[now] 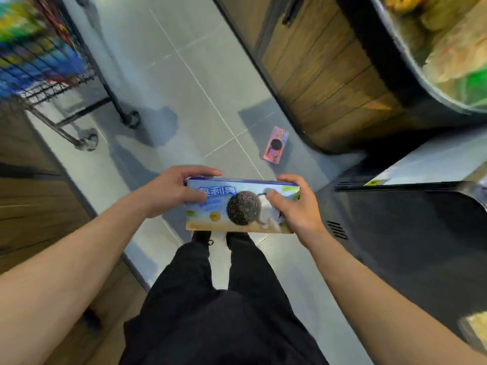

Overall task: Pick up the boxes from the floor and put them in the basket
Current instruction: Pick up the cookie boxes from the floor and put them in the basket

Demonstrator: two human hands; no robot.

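Blue rectangular cardboard cookie box [241,206] is held level above the grey tiled floor [168,75], gripped at its ends by left hand [174,191] and right hand [295,206], and should be kept level toward the black wire basket [44,83].

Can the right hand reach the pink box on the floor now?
Probably not yet. The right hand and the left hand both hold the blue rectangular cardboard cookie box, and the pink rectangular box lies on the grey tiled floor, well ahead.
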